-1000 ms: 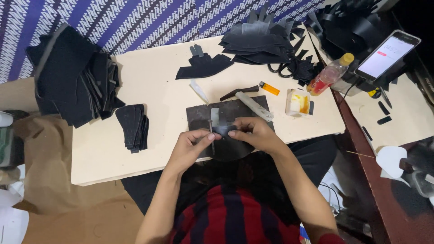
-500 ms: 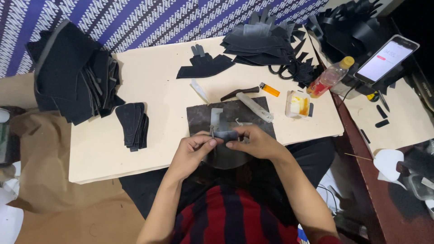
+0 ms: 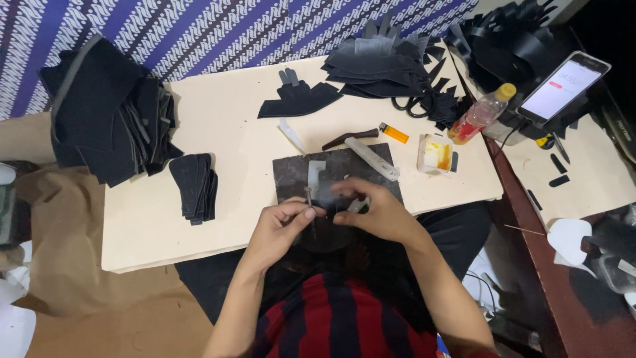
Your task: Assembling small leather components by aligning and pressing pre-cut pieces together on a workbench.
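My left hand (image 3: pixel 281 225) pinches a thin metal punch (image 3: pixel 309 199) that stands upright between thumb and fingers. My right hand (image 3: pixel 374 211) holds a small black piece (image 3: pixel 331 212) and presses it down at the near edge of a dark work slab (image 3: pixel 331 171) on the cream table (image 3: pixel 165 219). The two hands nearly touch over that edge. A hammer with a pale handle (image 3: pixel 371 154) lies on the slab just beyond my right hand. Part of the black piece is hidden under my fingers.
Stacks of black cut pieces lie at the far left (image 3: pixel 106 126), middle left (image 3: pixel 195 185) and far centre (image 3: pixel 377 63). An orange lighter (image 3: pixel 395 133), a small glue tub (image 3: pixel 437 154), a bottle of red liquid (image 3: pixel 480 114) and a lit phone (image 3: pixel 562 86) stand to the right.
Both hands have drawn slightly toward me, to the slab's near edge. The punch now stands upright in my left hand.
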